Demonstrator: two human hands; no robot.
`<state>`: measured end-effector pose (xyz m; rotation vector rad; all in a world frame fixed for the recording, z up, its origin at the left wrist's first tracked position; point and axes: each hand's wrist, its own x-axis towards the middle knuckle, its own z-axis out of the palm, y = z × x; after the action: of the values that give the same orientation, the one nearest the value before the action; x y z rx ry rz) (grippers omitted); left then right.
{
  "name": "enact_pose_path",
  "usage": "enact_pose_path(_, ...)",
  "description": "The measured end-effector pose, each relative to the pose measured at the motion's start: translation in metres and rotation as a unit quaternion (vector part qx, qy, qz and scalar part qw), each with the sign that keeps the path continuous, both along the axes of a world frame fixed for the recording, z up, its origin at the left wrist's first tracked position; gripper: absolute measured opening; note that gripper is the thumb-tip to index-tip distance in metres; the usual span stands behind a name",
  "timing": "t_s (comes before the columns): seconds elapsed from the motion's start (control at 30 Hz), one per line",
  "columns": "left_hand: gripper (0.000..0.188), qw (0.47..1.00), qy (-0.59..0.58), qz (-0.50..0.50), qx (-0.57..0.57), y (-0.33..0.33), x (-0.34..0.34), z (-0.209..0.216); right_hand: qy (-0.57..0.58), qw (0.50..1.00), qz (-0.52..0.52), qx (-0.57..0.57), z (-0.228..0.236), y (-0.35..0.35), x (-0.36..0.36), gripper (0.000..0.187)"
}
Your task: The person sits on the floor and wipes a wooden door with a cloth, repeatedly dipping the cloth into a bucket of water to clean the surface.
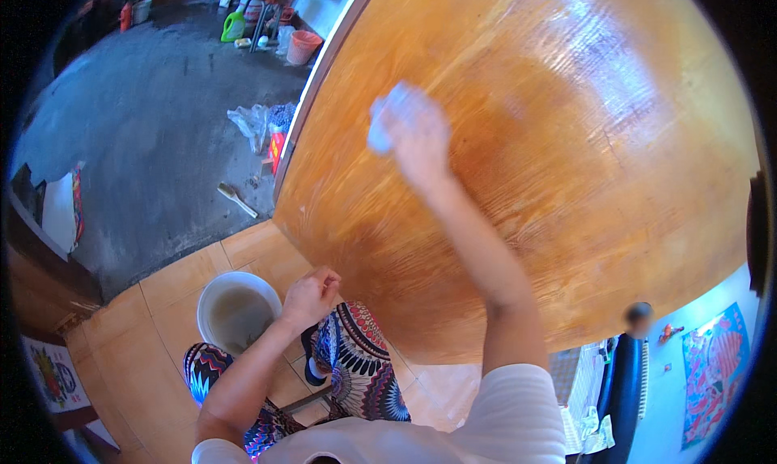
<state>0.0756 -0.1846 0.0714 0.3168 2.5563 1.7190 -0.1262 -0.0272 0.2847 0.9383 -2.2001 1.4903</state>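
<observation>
Against the wet, shiny wooden door [518, 189], my right hand [422, 144] presses a pale blue-white cloth [392, 116]. Motion blurs both the hand and the cloth. Streaks of moisture run across the brown wood around them. My left hand [312, 296] hangs above my patterned trouser leg [356, 351], its fingers loosely curled with nothing visible in them. Just left of that hand, a white bucket [209, 322] of murky water stands on the tiles.
A white-handled brush [236, 199] lies on the dark floor [154, 132] beyond the tiles [162, 302]. Plastic bags [252, 126] sit beside the door's edge. Farther back are a red bucket [303, 48], a green jug [233, 26] and a stool [263, 23].
</observation>
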Motion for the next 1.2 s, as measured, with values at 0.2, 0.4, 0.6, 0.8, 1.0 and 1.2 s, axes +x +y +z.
enact_pose_path(0.2,0.016,1.0,-0.024,0.002,-0.013,0.003,-0.008,-0.014,0.43,0.736,-0.04,0.521,-0.076,0.103,0.042,0.033)
enact_pose_path(0.4,0.016,0.999,0.028,-0.014,0.006,0.008,-0.007,-0.01,0.455,0.621,-0.394,0.503,0.205,0.143,0.104,0.049)
enact_pose_path(0.6,0.016,0.999,0.039,-0.029,-0.005,0.013,-0.01,-0.018,0.56,0.531,-0.496,0.397,0.236,0.165,0.121,0.057)
enact_pose_path(0.8,0.018,0.997,-0.006,-0.019,-0.074,0.005,-0.011,-0.026,0.109,0.966,-0.134,0.191,-0.034,0.162,0.152,0.033)
enact_pose_path(1.0,0.02,0.997,0.034,-0.007,-0.067,-0.001,-0.013,-0.042,0.313,0.714,-0.132,0.612,-0.034,0.207,0.181,0.053)
enact_pose_path(1.2,0.017,0.997,0.026,-0.035,-0.064,0.0,-0.013,-0.023,0.505,0.551,-0.486,0.453,0.194,0.251,0.209,0.057)
